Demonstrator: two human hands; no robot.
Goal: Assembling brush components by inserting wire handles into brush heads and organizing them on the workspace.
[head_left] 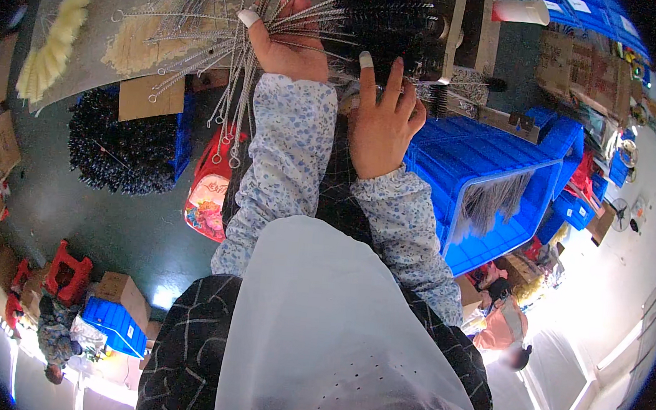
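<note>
My left hand (pixel 298 48) is closed round a bundle of wire-handled brushes at the top middle. Their twisted wire stems (pixel 235 67), many ending in small loops, fan out to the left and toward me. To the right of that hand lie dense black bristle heads (pixel 378 12). My right hand (pixel 381 132) has its fingers stretched apart against the near edge of the black bristles, by a small metal fixture (pixel 434 78). White coverings show on my left thumb and one right finger. The palm side of my right hand is hidden.
The worktable (pixel 86 51) carries pale yellow bristle bundles (pixel 54 48). A crate of black brushes (pixel 125 143) and a red bag (pixel 209 196) are at left. A blue crate (pixel 490 195) with wire stems stands close by my right arm. Other people sit farther off.
</note>
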